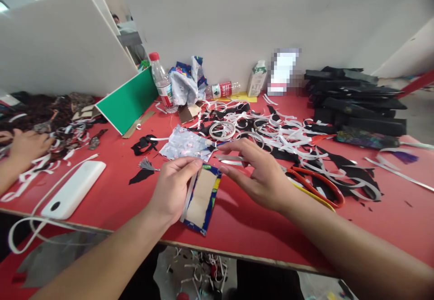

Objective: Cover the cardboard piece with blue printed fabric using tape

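My left hand (174, 187) pinches the upper left edge of a small card rectangle wrapped in blue patterned fabric (200, 198), held just above the red table (111, 191). A white strip runs along the card's left side. My right hand (256, 173) hovers beside the card's top right corner with fingers stretched out and apart, holding nothing. Orange-handled scissors (318, 185) lie just right of my right hand. A piece of light patterned fabric (185, 146) lies behind the card.
White paper strips and black scraps (288, 139) litter the table's middle. A roll of tape (222, 129), bottles (162, 83), a carton (257, 78) and a black fabric stack (356, 101) sit at the back. A white power bank (73, 189) lies left. Another person's hand (25, 144) rests far left.
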Motion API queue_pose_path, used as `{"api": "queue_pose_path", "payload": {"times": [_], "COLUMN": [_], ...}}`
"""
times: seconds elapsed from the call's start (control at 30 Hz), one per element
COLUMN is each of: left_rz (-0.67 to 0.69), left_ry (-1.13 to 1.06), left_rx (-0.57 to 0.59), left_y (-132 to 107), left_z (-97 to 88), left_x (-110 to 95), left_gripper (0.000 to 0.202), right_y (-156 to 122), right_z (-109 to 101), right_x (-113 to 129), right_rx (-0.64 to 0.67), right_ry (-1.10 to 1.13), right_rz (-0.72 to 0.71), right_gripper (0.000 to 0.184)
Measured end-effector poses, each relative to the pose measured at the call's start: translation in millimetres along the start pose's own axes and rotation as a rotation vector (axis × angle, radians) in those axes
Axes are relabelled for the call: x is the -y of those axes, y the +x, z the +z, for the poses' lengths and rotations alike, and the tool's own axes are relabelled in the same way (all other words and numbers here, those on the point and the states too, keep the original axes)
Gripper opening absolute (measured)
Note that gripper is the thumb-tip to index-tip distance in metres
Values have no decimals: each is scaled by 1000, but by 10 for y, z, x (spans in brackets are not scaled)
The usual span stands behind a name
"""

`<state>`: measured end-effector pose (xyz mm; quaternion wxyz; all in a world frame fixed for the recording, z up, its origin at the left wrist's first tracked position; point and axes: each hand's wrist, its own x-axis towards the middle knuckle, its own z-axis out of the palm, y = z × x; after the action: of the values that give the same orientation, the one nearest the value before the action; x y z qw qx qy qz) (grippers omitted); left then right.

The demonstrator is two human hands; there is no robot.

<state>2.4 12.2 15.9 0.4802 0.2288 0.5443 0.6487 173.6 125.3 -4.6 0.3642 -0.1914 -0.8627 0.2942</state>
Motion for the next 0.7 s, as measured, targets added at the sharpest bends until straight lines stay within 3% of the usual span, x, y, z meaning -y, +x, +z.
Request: {"api": "queue_pose_path", "payload": {"times": [0.17, 0.3, 0.5, 0.6, 0.7], "left_rz": [4, -31, 43, 90, 54], "left_ry": [-31, -85, 19, 72, 67], "left_rx": [-34, -52, -59, -92, -61], "left_y": [41, 88, 175, 215, 208], "left_z": [-2, -19, -179, -256, -251], "left_x": [26, -6, -101, -138, -136], "left_gripper": [28, 35, 31, 28, 21], "right_y": [16, 43, 66, 77, 71], "right_z": [29, 14, -10, -76, -151], "right_x": [-15, -51, -53, -3, 77], "right_rx": [-83, -158, -243, -374, -488], "right_ry": [4, -62, 19, 12, -2], "right_rz": [77, 151, 68, 53, 38], "right_gripper": [35, 23, 12, 12, 14]}}
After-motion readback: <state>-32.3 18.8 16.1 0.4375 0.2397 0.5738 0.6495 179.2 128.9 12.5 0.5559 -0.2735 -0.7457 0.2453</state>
